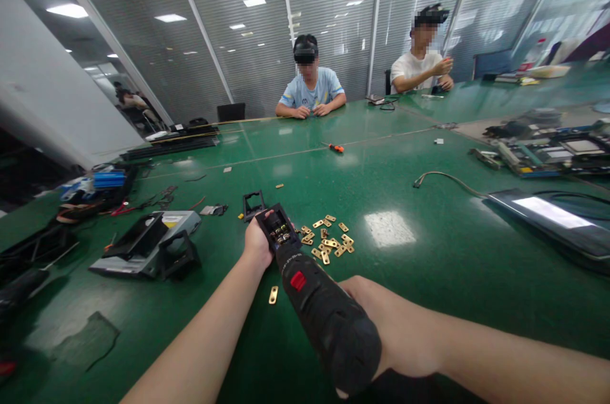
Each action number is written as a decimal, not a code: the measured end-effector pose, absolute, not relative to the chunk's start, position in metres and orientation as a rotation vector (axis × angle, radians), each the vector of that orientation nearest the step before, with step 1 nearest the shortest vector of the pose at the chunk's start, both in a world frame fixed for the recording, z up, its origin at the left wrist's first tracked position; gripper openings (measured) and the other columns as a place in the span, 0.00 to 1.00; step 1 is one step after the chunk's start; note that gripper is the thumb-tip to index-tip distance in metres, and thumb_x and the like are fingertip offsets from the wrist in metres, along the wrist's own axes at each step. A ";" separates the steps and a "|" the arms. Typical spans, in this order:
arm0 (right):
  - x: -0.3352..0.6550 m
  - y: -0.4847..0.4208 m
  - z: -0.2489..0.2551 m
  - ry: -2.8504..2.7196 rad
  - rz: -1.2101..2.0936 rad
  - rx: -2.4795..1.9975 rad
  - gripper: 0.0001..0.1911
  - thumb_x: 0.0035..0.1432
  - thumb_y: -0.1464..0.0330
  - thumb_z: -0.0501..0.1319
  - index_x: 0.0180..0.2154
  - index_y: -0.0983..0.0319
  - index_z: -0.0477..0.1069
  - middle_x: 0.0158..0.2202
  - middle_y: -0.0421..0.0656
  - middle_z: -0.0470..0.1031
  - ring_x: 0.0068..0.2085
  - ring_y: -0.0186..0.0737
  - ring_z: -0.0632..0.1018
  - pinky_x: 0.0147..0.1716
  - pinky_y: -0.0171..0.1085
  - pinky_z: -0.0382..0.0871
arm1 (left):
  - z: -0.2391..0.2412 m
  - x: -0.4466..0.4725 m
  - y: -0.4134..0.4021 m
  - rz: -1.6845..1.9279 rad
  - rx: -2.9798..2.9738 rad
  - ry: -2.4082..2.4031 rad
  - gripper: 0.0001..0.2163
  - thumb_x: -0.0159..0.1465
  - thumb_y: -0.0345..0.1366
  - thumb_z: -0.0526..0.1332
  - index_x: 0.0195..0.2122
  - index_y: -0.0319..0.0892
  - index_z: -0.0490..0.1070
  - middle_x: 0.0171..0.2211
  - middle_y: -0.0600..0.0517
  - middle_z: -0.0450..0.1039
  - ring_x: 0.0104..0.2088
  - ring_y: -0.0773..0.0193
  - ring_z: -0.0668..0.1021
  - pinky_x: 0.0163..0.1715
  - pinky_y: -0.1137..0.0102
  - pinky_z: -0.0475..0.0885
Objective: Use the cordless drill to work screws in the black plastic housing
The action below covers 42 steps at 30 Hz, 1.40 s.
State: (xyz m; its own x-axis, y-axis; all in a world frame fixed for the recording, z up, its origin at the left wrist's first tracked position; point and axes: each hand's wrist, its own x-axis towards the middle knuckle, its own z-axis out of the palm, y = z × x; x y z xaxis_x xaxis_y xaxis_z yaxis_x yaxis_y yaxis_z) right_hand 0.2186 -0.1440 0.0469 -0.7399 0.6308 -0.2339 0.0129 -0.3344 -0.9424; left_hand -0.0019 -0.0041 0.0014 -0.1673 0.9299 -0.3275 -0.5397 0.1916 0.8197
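The right hand (pixel 400 328) is at the lower right of the frame, its grip closed around the thick rear body of a black power screwdriver with a red button (pixel 324 309). The tool's long axis runs from the lower centre up and slightly left, away from the person. Its nose points at a small black plastic housing (pixel 277 226) near the middle of the frame.

The left hand (pixel 257 244) has its grip closed on that housing from the left. Whether the housing rests on the green bench (pixel 429 277) cannot be told. Brass-coloured bits show inside it.

Just right of the housing, a scatter of small flat brass plates (pixel 328 242) lies on the bench. One lone brass plate (pixel 273 295) lies beside the left forearm. A black rectangular frame (pixel 252 204) sits just behind the left hand, and a grey opened-up device (pixel 147 245) lies at the left.
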 end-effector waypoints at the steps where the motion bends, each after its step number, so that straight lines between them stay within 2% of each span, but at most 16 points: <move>1: 0.219 -0.144 0.046 -1.488 2.133 -0.841 0.29 0.24 0.68 0.84 0.28 0.65 0.71 0.25 0.35 0.73 0.26 0.32 0.70 0.24 0.31 0.62 | 0.002 -0.001 -0.004 1.387 0.474 1.089 0.09 0.62 0.35 0.56 0.35 0.38 0.75 0.23 0.46 0.77 0.23 0.54 0.81 0.25 0.62 0.78; 7: 0.219 -0.143 0.048 -1.525 2.071 -0.817 0.31 0.24 0.68 0.85 0.32 0.65 0.73 0.28 0.37 0.75 0.28 0.34 0.73 0.26 0.32 0.64 | 0.005 0.002 -0.006 1.377 0.430 1.100 0.12 0.61 0.35 0.56 0.38 0.36 0.77 0.23 0.46 0.77 0.22 0.53 0.80 0.25 0.61 0.78; 12: 0.219 -0.144 0.047 -1.524 2.124 -0.838 0.30 0.25 0.65 0.85 0.29 0.64 0.71 0.26 0.36 0.73 0.27 0.33 0.73 0.25 0.32 0.64 | 0.005 0.002 -0.006 1.385 0.450 1.097 0.12 0.61 0.35 0.56 0.38 0.36 0.77 0.23 0.46 0.77 0.23 0.53 0.80 0.25 0.62 0.77; 15: 0.219 -0.143 0.048 -1.549 2.115 -0.840 0.29 0.26 0.66 0.85 0.28 0.64 0.72 0.26 0.36 0.74 0.27 0.33 0.72 0.26 0.32 0.65 | 0.006 0.003 -0.006 1.388 0.448 1.111 0.11 0.62 0.35 0.56 0.36 0.37 0.76 0.22 0.47 0.76 0.22 0.55 0.79 0.25 0.62 0.77; 20: 0.220 -0.143 0.050 -1.561 2.062 -0.807 0.29 0.28 0.67 0.84 0.32 0.65 0.74 0.29 0.38 0.75 0.30 0.35 0.72 0.28 0.33 0.65 | 0.009 0.004 -0.006 1.367 0.450 1.124 0.11 0.63 0.36 0.54 0.33 0.37 0.75 0.22 0.45 0.76 0.21 0.55 0.79 0.23 0.64 0.77; 24: 0.219 -0.143 0.047 -1.544 2.095 -0.808 0.29 0.26 0.66 0.85 0.29 0.65 0.73 0.28 0.38 0.74 0.29 0.34 0.71 0.27 0.32 0.64 | 0.009 0.004 -0.007 1.380 0.449 1.108 0.10 0.63 0.35 0.55 0.33 0.37 0.74 0.22 0.45 0.76 0.21 0.55 0.79 0.23 0.63 0.77; 29: 0.219 -0.141 0.043 -1.577 2.055 -0.778 0.27 0.28 0.63 0.85 0.25 0.64 0.72 0.26 0.37 0.72 0.28 0.33 0.70 0.27 0.33 0.64 | 0.006 0.003 -0.005 1.385 0.424 1.092 0.12 0.61 0.35 0.56 0.38 0.36 0.77 0.22 0.46 0.76 0.22 0.54 0.79 0.24 0.62 0.77; 33: 0.219 -0.142 0.044 -1.555 2.079 -0.810 0.28 0.27 0.64 0.85 0.28 0.65 0.73 0.28 0.38 0.74 0.29 0.34 0.71 0.27 0.32 0.65 | 0.005 0.003 -0.005 1.385 0.419 1.089 0.13 0.61 0.35 0.56 0.41 0.36 0.77 0.23 0.47 0.76 0.23 0.54 0.80 0.25 0.62 0.77; 39: 0.220 -0.143 0.047 -1.527 2.084 -0.830 0.30 0.24 0.67 0.85 0.30 0.65 0.73 0.27 0.37 0.75 0.28 0.34 0.71 0.26 0.32 0.63 | 0.005 0.002 -0.005 1.389 0.447 1.101 0.11 0.62 0.36 0.56 0.37 0.36 0.76 0.23 0.46 0.77 0.23 0.53 0.80 0.25 0.62 0.77; 42: 0.221 -0.143 0.050 -1.511 2.107 -0.836 0.32 0.24 0.67 0.85 0.33 0.65 0.74 0.28 0.38 0.75 0.28 0.34 0.72 0.26 0.32 0.64 | 0.003 0.001 -0.004 1.383 0.432 1.104 0.12 0.62 0.36 0.57 0.39 0.36 0.77 0.23 0.47 0.77 0.23 0.54 0.80 0.27 0.61 0.78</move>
